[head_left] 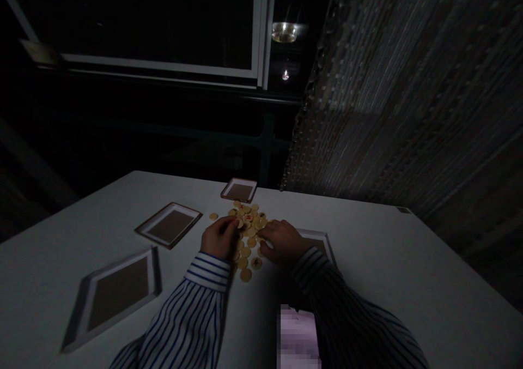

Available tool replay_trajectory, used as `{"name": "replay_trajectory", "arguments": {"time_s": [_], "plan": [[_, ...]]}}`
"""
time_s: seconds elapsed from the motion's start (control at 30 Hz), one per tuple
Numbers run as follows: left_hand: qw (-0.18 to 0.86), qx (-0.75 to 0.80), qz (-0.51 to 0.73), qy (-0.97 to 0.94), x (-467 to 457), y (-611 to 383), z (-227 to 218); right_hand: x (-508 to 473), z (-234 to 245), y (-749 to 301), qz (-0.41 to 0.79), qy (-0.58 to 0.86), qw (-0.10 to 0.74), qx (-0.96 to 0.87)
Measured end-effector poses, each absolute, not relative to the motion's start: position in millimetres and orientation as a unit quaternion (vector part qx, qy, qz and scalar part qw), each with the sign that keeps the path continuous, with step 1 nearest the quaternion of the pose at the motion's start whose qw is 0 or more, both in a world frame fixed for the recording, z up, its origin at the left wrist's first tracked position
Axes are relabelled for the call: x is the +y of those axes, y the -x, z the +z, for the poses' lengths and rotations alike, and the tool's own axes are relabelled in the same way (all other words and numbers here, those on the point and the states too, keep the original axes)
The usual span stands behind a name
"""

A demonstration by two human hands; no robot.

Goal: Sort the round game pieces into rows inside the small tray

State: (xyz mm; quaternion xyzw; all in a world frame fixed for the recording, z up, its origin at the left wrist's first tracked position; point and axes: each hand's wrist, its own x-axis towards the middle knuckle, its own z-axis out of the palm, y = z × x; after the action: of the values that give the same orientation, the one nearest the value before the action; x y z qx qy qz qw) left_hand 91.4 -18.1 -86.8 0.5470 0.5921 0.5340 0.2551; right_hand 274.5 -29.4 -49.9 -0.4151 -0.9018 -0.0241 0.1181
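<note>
Left hand point(218, 239) is leaning over round pieces point(251, 242), thumb near index; right hand point(283, 242) is arching palm-down; cannot tell either's grip.

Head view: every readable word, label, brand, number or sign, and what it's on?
Nothing is legible enough to quote.
Round, pale-yellow disc with a dark character: too small and blurred to read.
Round, pale-yellow discs with red marks: also too blurred.
Small, dark rectangular patch at the far right corner of the white table: no lettering can be made out.
Pink pixelated area: any text there is hidden.
</note>
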Motion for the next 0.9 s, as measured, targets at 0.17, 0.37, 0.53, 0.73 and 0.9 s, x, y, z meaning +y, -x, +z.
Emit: {"name": "replay_trajectory", "arguments": {"time_s": [0.17,0.37,0.53,0.73,0.9], "plan": [[0.415,0.522,0.610,-0.427,-24,-99,-78,-28,-50,-274,-0.039,0.424,0.135,-0.895],[0.491,0.461,0.625,-0.395,-30,-104,-72,-27,-51,-275,-0.055,0.428,0.173,-0.885],[0.440,0.479,0.594,-0.473,-33,-103,-70,-25,-53,-275,-0.046,0.426,0.240,-0.871],[0.461,0.461,0.553,-0.519,-35,-103,-70,-24,-56,-275,-0.014,0.396,0.305,-0.866],[0.480,0.442,0.541,-0.531,-35,-103,-70,-26,-54,-275,0.018,0.387,0.303,-0.871]]}}
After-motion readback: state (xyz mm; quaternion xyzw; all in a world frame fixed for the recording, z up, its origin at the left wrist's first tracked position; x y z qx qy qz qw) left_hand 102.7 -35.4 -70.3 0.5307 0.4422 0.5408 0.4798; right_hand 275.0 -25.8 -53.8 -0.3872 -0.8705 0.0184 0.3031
